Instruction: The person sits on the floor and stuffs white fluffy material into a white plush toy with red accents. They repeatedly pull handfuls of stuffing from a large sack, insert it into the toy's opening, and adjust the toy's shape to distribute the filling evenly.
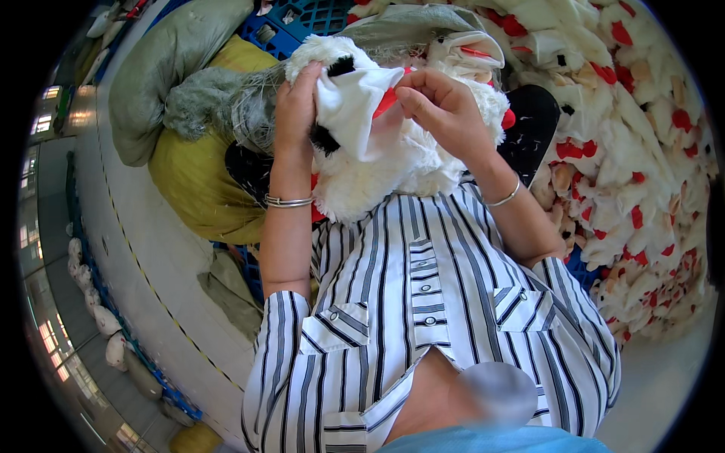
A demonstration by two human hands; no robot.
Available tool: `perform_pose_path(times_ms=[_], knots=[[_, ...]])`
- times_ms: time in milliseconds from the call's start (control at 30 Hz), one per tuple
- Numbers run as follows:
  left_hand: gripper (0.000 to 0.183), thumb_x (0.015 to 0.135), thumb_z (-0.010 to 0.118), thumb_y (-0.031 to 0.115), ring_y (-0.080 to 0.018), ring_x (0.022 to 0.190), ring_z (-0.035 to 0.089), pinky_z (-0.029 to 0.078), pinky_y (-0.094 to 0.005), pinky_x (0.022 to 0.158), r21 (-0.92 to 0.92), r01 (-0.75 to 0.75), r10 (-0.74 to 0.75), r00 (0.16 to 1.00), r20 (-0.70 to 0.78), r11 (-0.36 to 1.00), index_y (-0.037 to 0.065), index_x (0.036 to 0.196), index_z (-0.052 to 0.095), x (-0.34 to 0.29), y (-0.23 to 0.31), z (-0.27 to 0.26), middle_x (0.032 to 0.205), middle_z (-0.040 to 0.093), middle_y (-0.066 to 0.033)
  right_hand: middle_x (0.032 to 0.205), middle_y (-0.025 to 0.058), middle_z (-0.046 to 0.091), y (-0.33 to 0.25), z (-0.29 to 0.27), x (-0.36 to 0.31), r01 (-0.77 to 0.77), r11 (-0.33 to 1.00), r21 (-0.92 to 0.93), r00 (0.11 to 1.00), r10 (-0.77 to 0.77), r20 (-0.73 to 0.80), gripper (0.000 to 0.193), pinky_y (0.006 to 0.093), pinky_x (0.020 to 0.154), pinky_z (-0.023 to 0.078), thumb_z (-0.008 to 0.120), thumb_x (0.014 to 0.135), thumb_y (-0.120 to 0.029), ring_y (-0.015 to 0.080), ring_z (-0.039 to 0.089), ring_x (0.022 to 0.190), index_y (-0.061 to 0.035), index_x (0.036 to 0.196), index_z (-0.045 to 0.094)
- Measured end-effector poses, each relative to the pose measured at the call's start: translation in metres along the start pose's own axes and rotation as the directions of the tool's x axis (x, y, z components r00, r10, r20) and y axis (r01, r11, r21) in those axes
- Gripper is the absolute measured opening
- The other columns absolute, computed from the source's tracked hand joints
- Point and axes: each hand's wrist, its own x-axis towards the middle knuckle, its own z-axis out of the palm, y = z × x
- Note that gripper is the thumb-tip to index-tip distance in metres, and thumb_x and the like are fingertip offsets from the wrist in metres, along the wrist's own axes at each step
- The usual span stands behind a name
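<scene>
A fluffy white plush toy cover (362, 170) lies over my lap, limp, with black fur tufts and a smooth white muzzle piece (343, 102). At its left edge my left hand (297, 106) is closed, the thumb pressed on the fur beside the upper black tuft. Red fabric (385, 102) shows in the muzzle's opening. There my right hand (442, 109) pinches the cover's edge with thumb and forefinger; anything smaller between the fingertips cannot be made out. Behind it, a second plush piece (464, 53) has a similar muzzle with a red strip.
At right rises a large heap of white plush pieces (604, 151) with red parts. Stuffed green sacks (170, 68) and a yellow sack (204, 185) stand at left. Blue plastic pallets (302, 19) show behind. A striped line (155, 291) crosses the pale floor.
</scene>
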Motion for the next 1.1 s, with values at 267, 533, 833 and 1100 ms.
perform_pose_path(times_ms=[267,533,833,1100], knots=[[0.031,0.093,0.059,0.028,-0.0129,0.081,0.066,0.051,-0.0263,0.072,0.011,-0.096,0.096,0.993,-0.062,0.995,0.000,0.104,0.068,-0.015,0.003,0.017,0.094,0.069,-0.0062,0.083,0.0098,0.071,0.013,0.007,-0.007,-0.358,0.832,0.424,0.933,0.297,0.205,0.032,0.0230,0.053,0.045,0.058,0.096,-0.033,0.0109,0.061,0.059,-0.0007,0.098,0.062],[0.031,0.090,0.063,0.031,-0.0133,0.074,0.065,0.050,-0.0266,0.068,-0.170,0.042,-0.048,0.998,-0.031,0.985,0.002,0.099,0.070,-0.015,0.013,0.026,0.090,0.070,-0.0051,0.082,0.0119,0.070,0.017,0.014,-0.011,-0.494,0.758,0.427,0.854,0.332,0.400,0.027,0.0238,0.051,0.046,0.054,0.097,-0.026,0.0142,0.063,0.056,-0.0013,0.100,0.064],[0.030,0.092,0.067,0.030,-0.0087,0.076,0.063,0.051,-0.0231,0.068,0.211,-0.178,0.163,0.983,0.089,0.961,0.002,0.103,0.069,0.020,0.026,-0.003,0.090,0.071,-0.0027,0.054,0.0080,0.062,-0.086,-0.020,-0.029,0.419,0.903,0.091,0.770,-0.407,0.491,0.033,0.0277,0.043,0.044,0.062,0.093,-0.018,0.0152,0.058,0.044,0.0018,0.067,0.063],[0.042,0.100,0.047,0.032,-0.0220,0.106,0.060,0.048,-0.0359,0.092,0.590,-0.128,-0.154,0.901,0.405,0.797,0.000,0.128,0.054,0.014,0.008,0.002,0.123,0.060,-0.0116,0.091,0.0084,0.064,-0.134,-0.030,0.053,0.482,0.866,0.137,0.830,-0.501,0.247,0.023,0.0280,0.071,0.048,0.063,0.092,-0.021,0.0149,0.061,0.083,0.0008,0.099,0.061]])
